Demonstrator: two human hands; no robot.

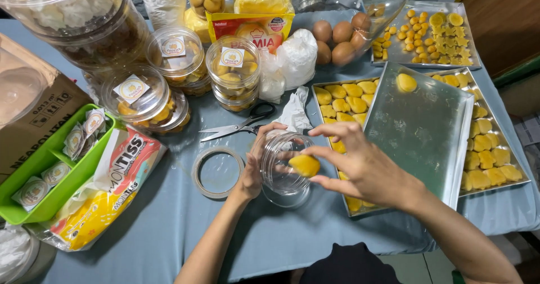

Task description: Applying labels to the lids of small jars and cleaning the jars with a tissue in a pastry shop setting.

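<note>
**Cookie at the jar mouth**

A yellow cookie (304, 164) sits pinched in the right hand (360, 168), its fingers nearly closed on it, right at the mouth of a clear jar (283, 166). The left hand (256, 168) wraps the jar, tilted above the blue table (169, 216). Just right lies a tray (344, 106) of cookies; scissors (239, 125) and a tape roll (217, 172) lie left. A hard pinch could crumble the cookie, or the tilted jar could slip.

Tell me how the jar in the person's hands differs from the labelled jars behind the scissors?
The held jar is tilted, lidless and looks empty; the labelled jars stand upright, lidded and full of yellow cookies. The held jar bears no sticker; the others have round stickers on top. Both are clear, round plastic.
</note>
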